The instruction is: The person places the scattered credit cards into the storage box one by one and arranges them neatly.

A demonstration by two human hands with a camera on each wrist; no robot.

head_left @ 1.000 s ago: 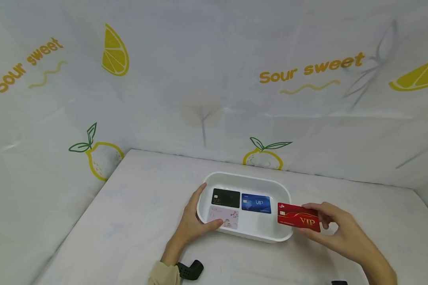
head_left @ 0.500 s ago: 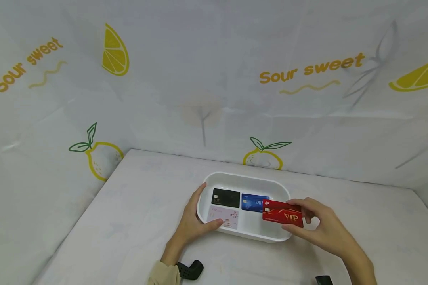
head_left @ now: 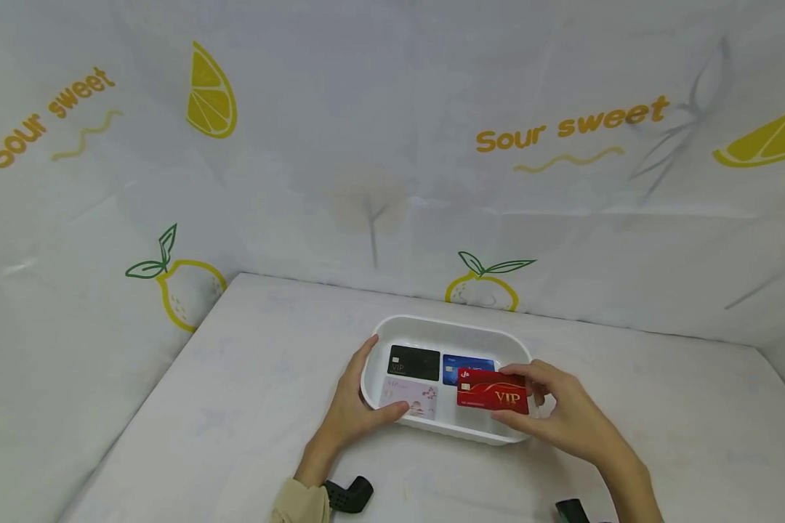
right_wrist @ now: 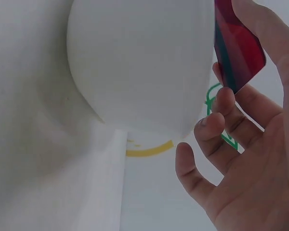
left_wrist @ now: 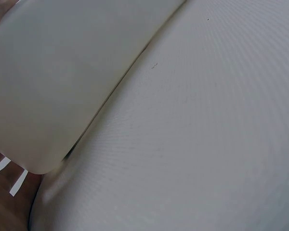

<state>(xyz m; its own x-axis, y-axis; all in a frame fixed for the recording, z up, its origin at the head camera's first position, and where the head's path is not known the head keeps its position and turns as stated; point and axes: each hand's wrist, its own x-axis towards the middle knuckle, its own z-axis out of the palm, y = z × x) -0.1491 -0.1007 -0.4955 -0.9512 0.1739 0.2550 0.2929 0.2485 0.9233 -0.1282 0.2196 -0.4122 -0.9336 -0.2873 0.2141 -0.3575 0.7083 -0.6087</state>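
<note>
A red VIP card point(head_left: 493, 391) is pinched between thumb and fingers of my right hand point(head_left: 556, 407). It hangs over the right part of a white plastic tray point(head_left: 458, 431) and overlaps a blue card point(head_left: 454, 367) in the head view. Inside the tray, a black card point(head_left: 414, 362) lies at the back left and a pink card point(head_left: 407, 396) in front of it. My left hand point(head_left: 356, 407) grips the tray's left end, its thumb lapping over the pink card. In the right wrist view the red card point(right_wrist: 238, 48) shows beside the tray wall point(right_wrist: 139, 62), with the other fingers spread loosely.
The tray stands on a white-covered table point(head_left: 235, 407), near its back edge. Behind rises a pale wall covering point(head_left: 340, 145) printed with lemons. Black wrist-worn devices show at the left wrist point(head_left: 349, 496) and at the right wrist point(head_left: 571, 511).
My right hand has carried the red card leftward, from beyond the tray's right rim to over its inside, where it now covers part of the blue card. The left hand and tray stay put.
</note>
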